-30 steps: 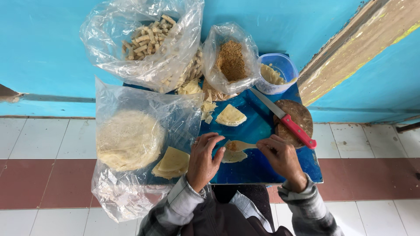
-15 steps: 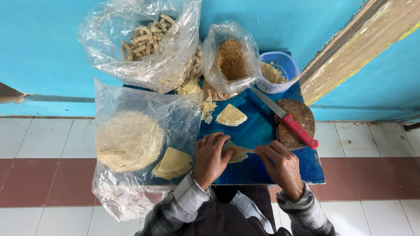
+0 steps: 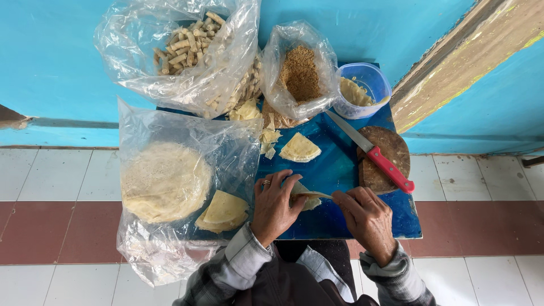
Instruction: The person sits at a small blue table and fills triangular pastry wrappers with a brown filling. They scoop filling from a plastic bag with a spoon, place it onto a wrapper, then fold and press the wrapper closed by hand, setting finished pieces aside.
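Nearest, left hand (image 3: 273,205) and right hand (image 3: 365,218) both pinch one thin wrapper (image 3: 304,195) low over the blue table (image 3: 340,170), fingers closed on its edges; it looks part-folded, not yet rolled. Left: cut wedges (image 3: 222,211) and a round stack (image 3: 165,181) on a plastic sheet, unused. Mid-table: a lone wedge (image 3: 300,148), knife (image 3: 371,152) on a board (image 3: 385,148). Farthest: crumb bag (image 3: 300,73), tub (image 3: 362,90), and a bag of finished rolls (image 3: 187,42), so plenty done, plenty left.

Three clear plastic bags (image 3: 170,73), one blue tub (image 3: 365,90), one red-handled knife (image 3: 371,152), one round wooden board (image 3: 391,147), two hands (image 3: 275,207)
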Available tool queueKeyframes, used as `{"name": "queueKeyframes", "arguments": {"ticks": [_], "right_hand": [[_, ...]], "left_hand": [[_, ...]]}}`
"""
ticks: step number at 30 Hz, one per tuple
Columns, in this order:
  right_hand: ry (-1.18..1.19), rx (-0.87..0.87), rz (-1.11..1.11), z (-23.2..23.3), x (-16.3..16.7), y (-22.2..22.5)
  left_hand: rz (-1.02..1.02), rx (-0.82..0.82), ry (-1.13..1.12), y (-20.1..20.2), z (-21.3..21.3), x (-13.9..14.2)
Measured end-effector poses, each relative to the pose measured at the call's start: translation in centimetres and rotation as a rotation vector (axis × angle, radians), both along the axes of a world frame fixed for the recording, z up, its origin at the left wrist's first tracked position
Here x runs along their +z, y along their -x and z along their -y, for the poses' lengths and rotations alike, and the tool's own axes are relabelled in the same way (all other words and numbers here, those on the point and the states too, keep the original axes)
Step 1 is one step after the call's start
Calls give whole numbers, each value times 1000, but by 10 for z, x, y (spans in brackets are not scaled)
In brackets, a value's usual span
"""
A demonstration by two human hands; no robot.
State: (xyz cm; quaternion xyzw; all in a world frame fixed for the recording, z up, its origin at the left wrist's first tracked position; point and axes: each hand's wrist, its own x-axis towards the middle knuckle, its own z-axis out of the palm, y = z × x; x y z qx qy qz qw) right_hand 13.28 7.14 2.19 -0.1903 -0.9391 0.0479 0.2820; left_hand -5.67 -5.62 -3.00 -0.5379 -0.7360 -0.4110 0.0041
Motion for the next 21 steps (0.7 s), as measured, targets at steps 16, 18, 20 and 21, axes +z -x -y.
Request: {"name": "queueKeyframes", "arguments": {"ticks": [16, 18, 20, 21], "right_hand": [[33, -10, -22, -10, -7, -7], [169, -34, -52, -13, -9, -7], [300, -75, -52, -19, -10, -8], [363, -103, -39, -25, -10, -8]], "left_hand": [[-154, 25, 58, 0, 24, 4], [-142, -2, 35, -3, 26, 4], [-126, -13, 29, -5, 27, 4], [-118, -21, 24, -5, 28, 3]]}}
